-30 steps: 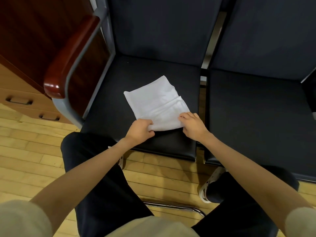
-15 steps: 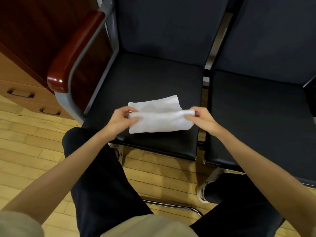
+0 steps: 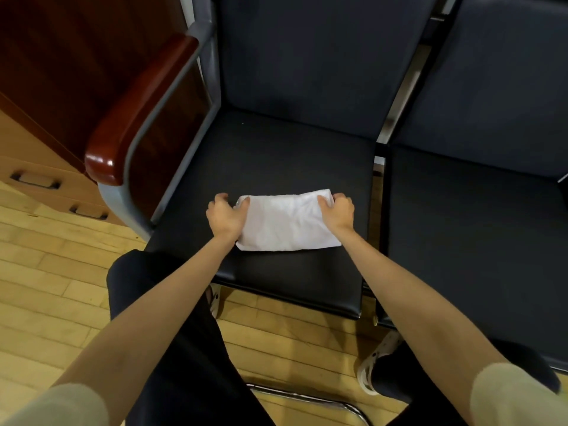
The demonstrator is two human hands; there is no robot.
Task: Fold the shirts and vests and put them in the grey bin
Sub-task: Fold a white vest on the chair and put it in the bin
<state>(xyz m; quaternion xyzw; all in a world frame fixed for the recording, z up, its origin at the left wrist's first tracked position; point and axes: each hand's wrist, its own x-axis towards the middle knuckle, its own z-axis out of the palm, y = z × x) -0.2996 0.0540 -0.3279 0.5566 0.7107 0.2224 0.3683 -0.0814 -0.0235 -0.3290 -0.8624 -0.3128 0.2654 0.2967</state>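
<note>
left hand (image 3: 226,215) grips shirt (image 3: 287,224) left end | right hand (image 3: 338,210) grips right end | shirt folded on seat (image 3: 276,155) | armrest (image 3: 135,118) left

You sit in an office or waiting area: linked dark padded seats (image 3: 276,167) on a grey metal frame, a polished red-brown armrest (image 3: 135,118), a drawer cabinet (image 3: 40,179) with recessed handles, light wood plank floor (image 3: 46,272).

My bare forearms run out of short pale beige sleeves (image 3: 504,392), with a matching beige top hem at frame bottom, black trousers (image 3: 172,327), and white perforated clog-style shoes (image 3: 373,365).
</note>
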